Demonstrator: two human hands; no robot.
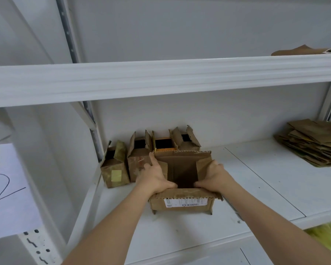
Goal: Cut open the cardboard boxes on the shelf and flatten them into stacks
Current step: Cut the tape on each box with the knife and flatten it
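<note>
Both hands, left hand (154, 176) | right hand (214, 175), grip open box (183, 190) flaps | interior dark

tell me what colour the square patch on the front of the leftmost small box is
Pale yellow patch on the brown leftmost box, seen in the head view.

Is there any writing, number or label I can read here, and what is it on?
"2", handwritten: white paper sheet on the left shelf post.
White barcode label on the open box the hands hold: print too small to read.
Yellow sticker on the leftmost box: blank.
</note>
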